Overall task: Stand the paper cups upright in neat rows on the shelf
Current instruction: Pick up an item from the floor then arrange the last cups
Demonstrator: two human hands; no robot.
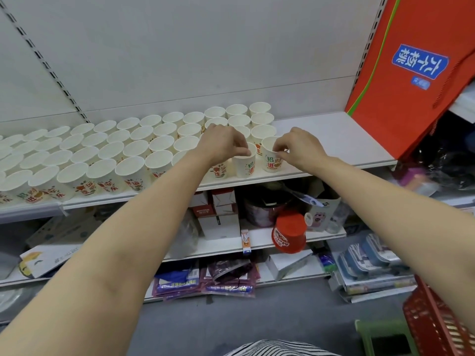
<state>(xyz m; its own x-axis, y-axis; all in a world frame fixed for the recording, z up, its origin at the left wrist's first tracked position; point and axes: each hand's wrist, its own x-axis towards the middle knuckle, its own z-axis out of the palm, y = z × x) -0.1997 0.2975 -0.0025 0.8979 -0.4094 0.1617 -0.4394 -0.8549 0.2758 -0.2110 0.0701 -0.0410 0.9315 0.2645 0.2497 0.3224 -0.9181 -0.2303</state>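
Two outstretched arms, each hand (226,143) (298,147) pinching a cup rim (243,156) (270,142).

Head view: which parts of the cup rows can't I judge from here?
- Cups under the left hand: the hand and forearm cover them.
- Far-left paper cups: cut off by the frame's left edge, so the row count is unknown.
- Print on back-row cups: hidden by the rows in front.
- Cup pinched by the right hand: its fingers cover part of the rim.
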